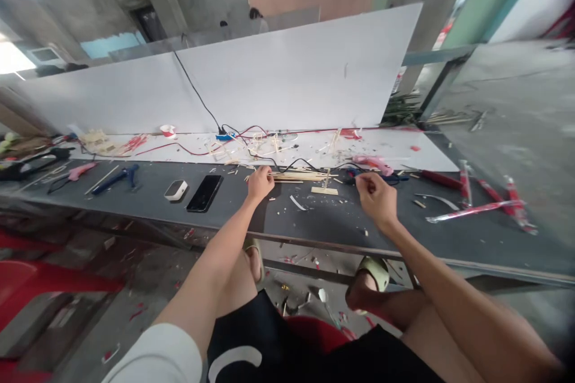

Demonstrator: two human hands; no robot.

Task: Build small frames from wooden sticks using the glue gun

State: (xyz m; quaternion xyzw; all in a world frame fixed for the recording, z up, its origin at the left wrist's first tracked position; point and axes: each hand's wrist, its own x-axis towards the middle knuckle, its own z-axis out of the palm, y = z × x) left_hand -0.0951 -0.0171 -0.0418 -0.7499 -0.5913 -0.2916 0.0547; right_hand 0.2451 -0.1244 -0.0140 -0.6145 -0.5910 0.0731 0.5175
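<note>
My left hand (260, 184) is closed at the left end of a bundle of thin wooden sticks (296, 177) lying on the dark table. Its fingers curl over the stick ends. My right hand (378, 198) is held above the table with thumb and fingers pinched together; anything between them is too small to make out. Just beyond its fingertips lies a dark blue tool (353, 173), partly hidden. Between my hands stands a small piece made of sticks (324, 190), with a flat base and an upright.
A black phone (205, 193), a white box (175, 190) and a blue glue gun (117, 179) lie left. A pink glue gun (372, 163), red-handled tool (442, 179) and red-wrapped sticks (476, 209) lie right. A white panel (287, 78) stands behind; cables and scraps litter the back strip.
</note>
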